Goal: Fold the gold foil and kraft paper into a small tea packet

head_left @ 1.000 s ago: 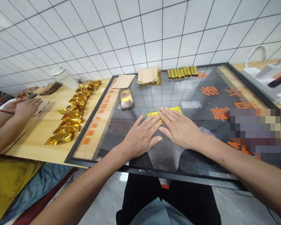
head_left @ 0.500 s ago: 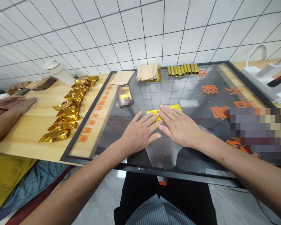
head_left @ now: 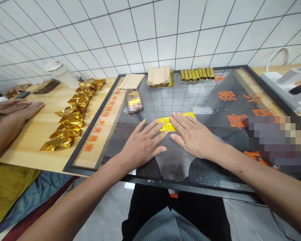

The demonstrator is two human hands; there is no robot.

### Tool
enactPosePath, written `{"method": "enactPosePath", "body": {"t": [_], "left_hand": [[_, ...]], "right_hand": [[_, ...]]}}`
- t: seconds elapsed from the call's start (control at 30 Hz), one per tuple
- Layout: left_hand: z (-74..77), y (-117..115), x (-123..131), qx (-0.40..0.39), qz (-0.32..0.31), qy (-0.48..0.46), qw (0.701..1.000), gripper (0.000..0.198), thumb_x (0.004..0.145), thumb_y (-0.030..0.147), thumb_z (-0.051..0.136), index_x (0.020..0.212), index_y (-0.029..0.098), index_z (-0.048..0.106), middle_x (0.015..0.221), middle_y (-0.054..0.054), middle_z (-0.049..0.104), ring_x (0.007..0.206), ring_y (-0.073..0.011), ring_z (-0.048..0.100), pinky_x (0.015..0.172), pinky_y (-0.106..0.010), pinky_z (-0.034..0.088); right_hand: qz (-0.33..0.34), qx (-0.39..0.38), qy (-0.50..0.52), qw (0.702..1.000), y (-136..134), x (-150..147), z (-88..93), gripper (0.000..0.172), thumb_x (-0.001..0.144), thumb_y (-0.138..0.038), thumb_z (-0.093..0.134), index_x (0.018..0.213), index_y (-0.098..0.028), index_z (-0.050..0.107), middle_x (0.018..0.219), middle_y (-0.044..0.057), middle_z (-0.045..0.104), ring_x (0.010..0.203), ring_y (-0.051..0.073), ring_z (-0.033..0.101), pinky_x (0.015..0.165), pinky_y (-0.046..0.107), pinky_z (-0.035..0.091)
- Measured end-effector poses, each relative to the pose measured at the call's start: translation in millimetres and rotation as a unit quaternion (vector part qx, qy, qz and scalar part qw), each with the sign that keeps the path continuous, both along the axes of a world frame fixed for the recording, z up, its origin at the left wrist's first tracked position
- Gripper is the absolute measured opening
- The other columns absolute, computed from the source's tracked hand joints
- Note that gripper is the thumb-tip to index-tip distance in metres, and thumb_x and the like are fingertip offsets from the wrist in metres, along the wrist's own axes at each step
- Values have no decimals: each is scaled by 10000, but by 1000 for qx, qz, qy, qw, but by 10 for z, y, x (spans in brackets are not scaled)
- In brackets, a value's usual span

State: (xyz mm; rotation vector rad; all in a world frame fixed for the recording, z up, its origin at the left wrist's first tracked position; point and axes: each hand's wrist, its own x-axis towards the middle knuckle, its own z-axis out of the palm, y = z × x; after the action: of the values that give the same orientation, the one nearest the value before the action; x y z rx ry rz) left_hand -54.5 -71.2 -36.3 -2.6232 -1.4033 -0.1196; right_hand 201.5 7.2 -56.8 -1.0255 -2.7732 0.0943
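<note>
A flat strip of shiny yellow-gold foil (head_left: 168,125) lies on the dark glass panel in front of me. My right hand (head_left: 192,135) rests palm down over its right part, fingers extended. My left hand (head_left: 145,142) is also palm down, with spread fingers, its fingertips touching the foil's left end. Neither hand grips anything. Behind them, at the panel's back edge, are a stack of tan paper sheets (head_left: 158,75), a separate tan sheet (head_left: 131,81) and a row of several small gold rolls (head_left: 197,74).
A small brown packet (head_left: 134,102) lies on the panel's left. Several crumpled gold foil pieces (head_left: 72,124) line the wooden table. Another person's hands (head_left: 27,108) rest at the far left, near a white bottle (head_left: 62,74). A white power strip (head_left: 288,83) sits at right.
My left hand has slid left, away from my right hand, showing more of the foil's middle. My right hand has barely moved. The view has shifted slightly.
</note>
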Motion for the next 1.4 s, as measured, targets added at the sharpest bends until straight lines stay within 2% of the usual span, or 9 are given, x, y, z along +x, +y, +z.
{"method": "enactPosePath", "body": {"t": [0.23, 0.57, 0.67, 0.77, 0.87, 1.0, 1.17, 1.27, 1.4], "left_hand": [[-6, -70, -84, 6, 19, 22, 1000, 531, 1151, 595, 376, 1553, 310, 573, 1734, -52, 483, 1658, -267, 362, 1373, -569, 252], [43, -120, -87, 19, 24, 0, 1000, 478, 1162, 528, 385, 1466, 260, 638, 1765, -83, 431, 1654, -274, 373, 1367, -558, 284], [114, -70, -1, 24, 26, -18, 999, 536, 1175, 503, 330, 1537, 198, 582, 1776, -116, 402, 1658, -284, 367, 1361, -538, 296], [217, 26, 195, 16, 12, -30, 999, 667, 1173, 548, 249, 1618, 110, 485, 1775, -167, 383, 1668, -297, 343, 1361, -531, 289], [276, 137, 401, -1, 8, -53, 999, 738, 1165, 591, 196, 1671, 100, 411, 1792, -159, 347, 1681, -282, 313, 1376, -513, 250], [136, 234, 479, -53, 26, -69, 996, 811, 1139, 672, 225, 1722, 117, 324, 1806, -176, 299, 1686, -297, 298, 1354, -534, 290], [-89, 180, 322, -56, 52, -39, 996, 844, 1131, 693, 237, 1720, 95, 329, 1806, -196, 285, 1679, -324, 312, 1345, -556, 299], [-97, 111, 266, -36, 67, -31, 997, 816, 1134, 677, 250, 1698, 103, 388, 1787, -189, 342, 1659, -334, 356, 1339, -565, 314], [-57, 47, 247, -14, 92, -17, 996, 785, 1136, 659, 281, 1652, 98, 471, 1745, -185, 431, 1621, -349, 422, 1340, -590, 307]], "right_hand": [[0, 12, 1, 1000, -17, -5, 16, 767, 1148, -566, 284, 1705, -49, 386, 1781, 218, 320, 1680, 336, 265, 1379, 569, 219], [2, 6, 15, 1000, -2, -11, 2, 765, 1145, -578, 312, 1757, -120, 292, 1784, 184, 330, 1677, 336, 275, 1377, 580, 227], [4, 5, 23, 1000, 3, -9, -20, 776, 1142, -584, 318, 1769, -131, 252, 1784, 180, 331, 1677, 340, 273, 1374, 590, 228], [3, 8, 22, 1000, 0, -6, -18, 776, 1144, -591, 291, 1754, -111, 294, 1780, 197, 336, 1676, 338, 279, 1370, 591, 235], [4, 5, 13, 1000, -2, -1, -5, 764, 1153, -562, 242, 1726, -68, 348, 1770, 220, 350, 1673, 353, 282, 1361, 596, 258], [13, 5, 19, 1000, 14, 9, -24, 748, 1151, -541, 266, 1733, -75, 330, 1780, 215, 332, 1673, 346, 282, 1361, 588, 262], [3, 1, 20, 1000, 21, 0, -53, 764, 1144, -571, 284, 1734, -88, 342, 1787, 204, 308, 1678, 348, 270, 1370, 602, 226], [-3, 0, 18, 1000, 7, -19, -38, 768, 1138, -587, 288, 1734, -107, 354, 1790, 185, 305, 1678, 350, 272, 1364, 608, 241], [-7, 6, 8, 1000, -11, -40, -15, 779, 1139, -577, 284, 1700, -50, 405, 1781, 205, 314, 1676, 350, 281, 1366, 583, 248]]}}
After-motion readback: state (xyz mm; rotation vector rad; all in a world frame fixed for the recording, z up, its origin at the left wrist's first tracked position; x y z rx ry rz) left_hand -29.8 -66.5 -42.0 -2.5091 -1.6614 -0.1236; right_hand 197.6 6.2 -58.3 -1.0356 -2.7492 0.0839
